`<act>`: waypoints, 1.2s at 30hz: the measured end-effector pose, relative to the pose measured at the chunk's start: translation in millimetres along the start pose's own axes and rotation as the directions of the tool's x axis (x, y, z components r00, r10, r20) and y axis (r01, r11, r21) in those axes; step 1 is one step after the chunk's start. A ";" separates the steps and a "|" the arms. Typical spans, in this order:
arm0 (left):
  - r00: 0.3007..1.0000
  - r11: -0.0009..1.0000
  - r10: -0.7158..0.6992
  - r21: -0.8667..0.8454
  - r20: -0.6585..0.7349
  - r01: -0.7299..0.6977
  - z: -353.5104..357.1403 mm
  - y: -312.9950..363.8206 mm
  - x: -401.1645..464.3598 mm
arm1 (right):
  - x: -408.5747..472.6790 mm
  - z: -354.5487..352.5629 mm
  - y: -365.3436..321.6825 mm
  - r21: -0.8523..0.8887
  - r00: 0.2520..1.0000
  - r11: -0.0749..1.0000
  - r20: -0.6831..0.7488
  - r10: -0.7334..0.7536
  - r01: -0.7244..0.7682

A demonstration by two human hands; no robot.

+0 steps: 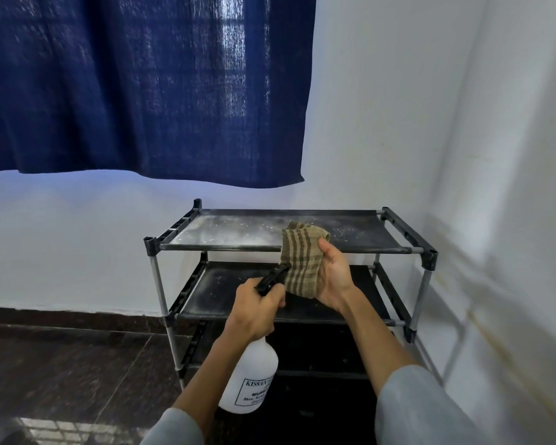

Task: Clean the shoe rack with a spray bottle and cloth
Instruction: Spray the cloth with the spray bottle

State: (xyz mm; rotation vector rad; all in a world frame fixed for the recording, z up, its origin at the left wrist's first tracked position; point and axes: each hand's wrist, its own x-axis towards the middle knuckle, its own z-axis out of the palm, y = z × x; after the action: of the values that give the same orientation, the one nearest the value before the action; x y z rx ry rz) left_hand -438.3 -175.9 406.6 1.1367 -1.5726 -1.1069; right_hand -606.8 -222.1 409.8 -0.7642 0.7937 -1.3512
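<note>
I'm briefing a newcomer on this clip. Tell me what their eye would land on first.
The dark blue curtain fills the upper left against the white wall. Below it, in the corner, stands the black three-tier shoe rack, its top shelf speckled with droplets. In front of it, the left hand grips a white spray bottle, its nozzle aimed at the striped cloth held by the right hand.

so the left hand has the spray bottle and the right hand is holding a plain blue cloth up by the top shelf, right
Not quite: in the head view the cloth in the right hand is tan with dark stripes, not plain blue. The left hand does hold the spray bottle, near the top shelf.
</note>
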 end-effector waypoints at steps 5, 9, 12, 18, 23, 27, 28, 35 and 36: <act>0.999 1.000 -0.005 0.010 0.050 0.005 3.2 -0.1 -3.0 | -3.4 -3.4 -2.7 0.019 1.000 1.000 -0.001 -0.009 0.009; 1.000 1.000 -0.003 0.010 0.028 0.002 -1.9 -8.8 -12.3 | -3.1 -4.7 -1.3 0.030 1.000 0.999 0.005 -0.012 0.012; 0.997 0.999 0.039 -0.010 -0.069 -0.040 -13.4 -19.2 -20.0 | -3.2 -5.0 -1.5 0.030 1.000 1.000 0.020 -0.009 0.009; 0.999 1.000 0.011 0.030 -0.052 -0.009 -29.1 -34.1 -24.7 | -1.2 1.3 -0.9 0.113 0.999 0.994 0.051 0.004 -0.010; 0.999 0.999 0.005 0.046 -0.049 -0.003 -22.5 -42.3 -30.1 | 0.6 7.0 2.0 0.127 0.997 0.992 0.075 -0.001 -0.008; 0.997 0.998 0.063 0.002 -0.053 -0.063 -20.4 -38.1 -29.3 | 2.5 8.5 3.8 0.131 0.998 0.991 0.066 0.017 -0.025; 0.996 0.997 0.075 0.015 -0.038 -0.074 -19.9 -35.3 -27.9 | 2.5 8.1 4.4 0.121 0.998 0.992 0.065 0.020 -0.028; 0.997 0.988 0.077 0.135 0.028 -0.080 -10.3 -22.9 -22.6 | 0.5 4.8 7.5 0.088 0.999 0.996 0.040 0.024 -0.028; 0.996 0.988 0.094 0.125 0.001 -0.093 -9.8 -22.4 -22.9 | -0.1 4.7 7.5 0.079 0.999 0.997 0.040 0.023 -0.026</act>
State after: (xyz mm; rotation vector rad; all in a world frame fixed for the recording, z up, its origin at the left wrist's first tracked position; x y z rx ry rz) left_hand -420.1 -159.4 383.8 1.1344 -1.6931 -0.9548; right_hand -598.9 -221.4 406.0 -0.7139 0.7126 -1.3343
